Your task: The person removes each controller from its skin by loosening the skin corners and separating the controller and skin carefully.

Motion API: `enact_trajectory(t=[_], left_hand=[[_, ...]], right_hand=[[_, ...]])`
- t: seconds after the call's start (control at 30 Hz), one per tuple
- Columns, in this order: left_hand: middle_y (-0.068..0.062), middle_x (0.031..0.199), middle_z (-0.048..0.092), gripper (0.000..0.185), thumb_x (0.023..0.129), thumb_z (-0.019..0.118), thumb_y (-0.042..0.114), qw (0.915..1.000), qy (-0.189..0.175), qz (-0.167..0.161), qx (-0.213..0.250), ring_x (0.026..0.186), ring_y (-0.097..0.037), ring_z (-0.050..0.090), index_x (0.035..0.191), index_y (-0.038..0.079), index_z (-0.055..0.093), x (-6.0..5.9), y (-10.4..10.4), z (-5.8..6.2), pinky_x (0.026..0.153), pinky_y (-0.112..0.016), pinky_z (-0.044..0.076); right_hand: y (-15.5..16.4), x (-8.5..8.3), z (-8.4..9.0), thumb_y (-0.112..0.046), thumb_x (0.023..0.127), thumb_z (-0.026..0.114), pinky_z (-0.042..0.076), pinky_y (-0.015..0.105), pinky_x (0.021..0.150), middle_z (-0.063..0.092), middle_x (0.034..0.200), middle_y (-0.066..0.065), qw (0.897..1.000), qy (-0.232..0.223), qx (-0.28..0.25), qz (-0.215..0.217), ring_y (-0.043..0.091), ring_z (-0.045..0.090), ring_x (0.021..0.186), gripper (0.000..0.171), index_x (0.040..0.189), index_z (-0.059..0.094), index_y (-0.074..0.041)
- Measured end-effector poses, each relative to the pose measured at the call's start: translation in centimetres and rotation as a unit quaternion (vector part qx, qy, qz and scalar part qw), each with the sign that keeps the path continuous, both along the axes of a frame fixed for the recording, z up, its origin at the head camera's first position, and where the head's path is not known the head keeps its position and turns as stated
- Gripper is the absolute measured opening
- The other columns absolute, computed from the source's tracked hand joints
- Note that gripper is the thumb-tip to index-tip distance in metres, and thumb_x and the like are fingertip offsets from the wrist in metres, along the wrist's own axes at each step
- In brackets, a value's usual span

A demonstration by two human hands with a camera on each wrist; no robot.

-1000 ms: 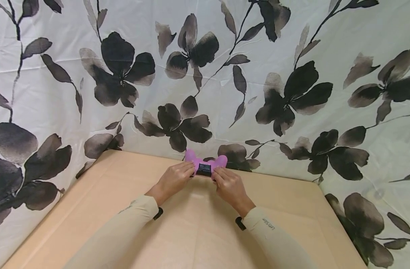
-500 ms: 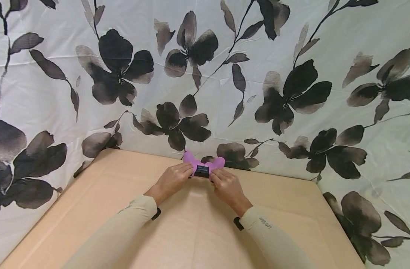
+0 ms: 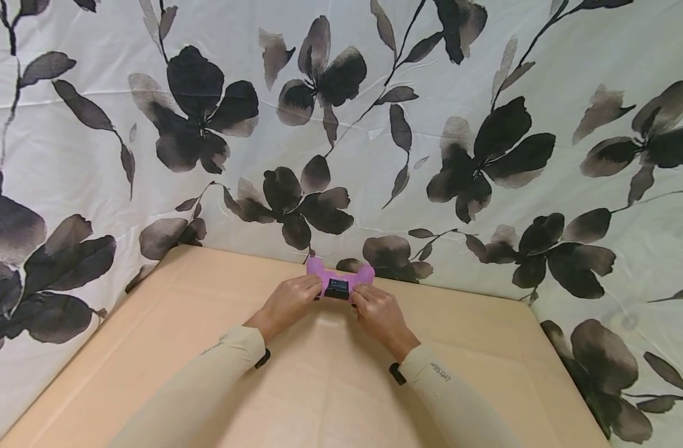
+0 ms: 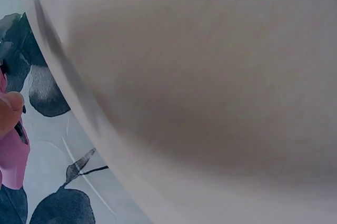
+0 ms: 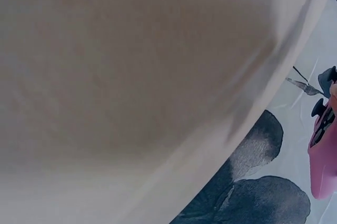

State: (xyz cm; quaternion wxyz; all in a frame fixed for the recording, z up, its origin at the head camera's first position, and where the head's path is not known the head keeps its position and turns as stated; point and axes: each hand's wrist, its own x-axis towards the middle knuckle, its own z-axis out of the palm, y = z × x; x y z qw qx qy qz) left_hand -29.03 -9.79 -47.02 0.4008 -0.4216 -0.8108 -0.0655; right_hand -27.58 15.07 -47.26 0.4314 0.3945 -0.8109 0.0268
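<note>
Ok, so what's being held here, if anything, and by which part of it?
A pink game controller: the left grip and right grip each hold one side of its body, beside the dark panel, handles pointing away.

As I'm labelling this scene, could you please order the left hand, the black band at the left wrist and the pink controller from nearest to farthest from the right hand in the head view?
1. Pink controller: held in the right hand, extending left.
2. Left hand: gripping the controller's other side.
3. Black band at the left wrist: lower left in view.
</note>
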Motion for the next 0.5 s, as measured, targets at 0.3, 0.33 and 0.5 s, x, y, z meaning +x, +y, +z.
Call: enact_trajectory(t=[0.3, 0.33, 0.5], left_hand=[[-0.005, 0.095, 0.075, 0.022, 0.077, 0.075, -0.011, 0.9989, -0.045, 0.013, 0.000, 0.085, -0.019, 0.072, 0.090, 0.005, 0.070, 0.34, -0.04, -0.41, 0.077, -0.031, 0.062], [-0.005, 0.093, 0.074, 0.022, 0.076, 0.075, -0.012, 0.9988, -0.048, 0.014, 0.003, 0.083, -0.018, 0.071, 0.089, 0.005, 0.069, 0.36, -0.04, -0.48, 0.075, -0.031, 0.062], [-0.004, 0.088, 0.073, 0.021, 0.077, 0.077, -0.011, 0.9982, -0.059, 0.008, 0.010, 0.078, -0.017, 0.069, 0.086, 0.006, 0.067, 0.35, 0.04, -0.83, 0.071, -0.030, 0.061]], right_hand=[[0.05, 0.13, -0.24, -0.001, 0.066, 0.090, 0.065, 0.035, 0.080, 0.082, 0.093, 0.005, 0.999, -0.030, 0.017, -0.007, 0.021, 0.078, 0.086, 0.025, 0.085, 0.076, -0.008], [0.03, 0.13, -0.26, -0.001, 0.065, 0.090, 0.064, 0.034, 0.080, 0.082, 0.093, 0.005, 0.999, -0.034, 0.019, -0.007, 0.020, 0.078, 0.086, 0.025, 0.084, 0.076, -0.009], [-0.04, 0.11, -0.47, -0.003, 0.064, 0.093, 0.064, 0.033, 0.076, 0.081, 0.090, 0.004, 0.999, -0.045, 0.019, -0.002, 0.018, 0.077, 0.083, 0.026, 0.082, 0.074, -0.010]])
